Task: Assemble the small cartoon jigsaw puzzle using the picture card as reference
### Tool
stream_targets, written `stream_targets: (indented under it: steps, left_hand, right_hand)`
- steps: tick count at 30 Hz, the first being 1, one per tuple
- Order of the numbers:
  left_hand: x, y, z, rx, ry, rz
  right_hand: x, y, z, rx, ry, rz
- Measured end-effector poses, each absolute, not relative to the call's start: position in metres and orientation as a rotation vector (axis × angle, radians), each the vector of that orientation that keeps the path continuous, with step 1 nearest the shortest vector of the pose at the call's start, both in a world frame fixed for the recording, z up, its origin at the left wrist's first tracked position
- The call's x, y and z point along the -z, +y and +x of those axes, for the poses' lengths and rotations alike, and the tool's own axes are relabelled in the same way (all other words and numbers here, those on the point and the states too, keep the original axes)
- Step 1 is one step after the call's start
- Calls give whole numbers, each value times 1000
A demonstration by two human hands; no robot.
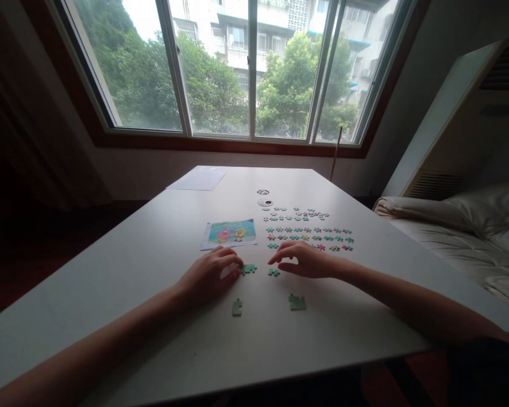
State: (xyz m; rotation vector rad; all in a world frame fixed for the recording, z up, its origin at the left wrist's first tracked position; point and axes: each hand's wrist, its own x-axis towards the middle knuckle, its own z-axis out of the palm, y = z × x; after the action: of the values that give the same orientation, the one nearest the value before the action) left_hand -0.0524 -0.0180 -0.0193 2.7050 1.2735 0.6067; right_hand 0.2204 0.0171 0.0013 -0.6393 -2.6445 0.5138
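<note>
The left hand point(210, 274) lies palm down on the white table point(110, 294), fingers curled loosely, their tips touching a small cluster of joined green puzzle pieces point(249, 269); whether it pinches them or only presses on them I cannot tell. Just beyond that hand lies the reference picture point(230, 233), a thin glossy sheet with bright cartoon figures. It looks light enough that a careless sweep of the wrist could slide it over the smooth tabletop. Toward me from the hands, 2 joined green bits sit apart: a narrow one point(237, 307) below the left hand and a squarer one point(297, 302) below the right. Both lie where a forearm drawn back could catch and push them toward the table's near edge. Between the 2 hands lies a single green piece point(274, 272), flat card with knobbed edges, just beside the right fingertips. The right hand point(307, 260) is open, fingers arched and spread, holding nothing that I can see. Directly beyond it lie rows of loose pieces point(309, 234), green, pink and yellow, neatly spaced. The hand arches close over the nearest row, so a low knuckle could scatter them. Farther off lie 2 small round objects point(263, 198), too small to identify.
</note>
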Motion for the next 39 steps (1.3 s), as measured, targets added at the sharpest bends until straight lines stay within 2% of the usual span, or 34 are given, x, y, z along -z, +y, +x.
stream_targets:
  steps: [8,17,27,33,39]
  left_hand:
    - [19,-17,-52,-644,1242,2711]
    - [17,-18,-52,-647,1224,2718]
    - [18,-17,-52,-632,1253,2739]
    - [19,-17,-54,-649,1250,2761]
    - [19,-17,-55,-659,1260,2758]
  right_hand:
    - [0,12,218,-307,-2777,-652]
    - [4,4,204,-309,-2621,-884]
    - [0,17,209,-256,-2553,-857]
    - [-18,85,256,-116,-2406,-1374]
    - [-6,132,282,-94,-2326,-1607]
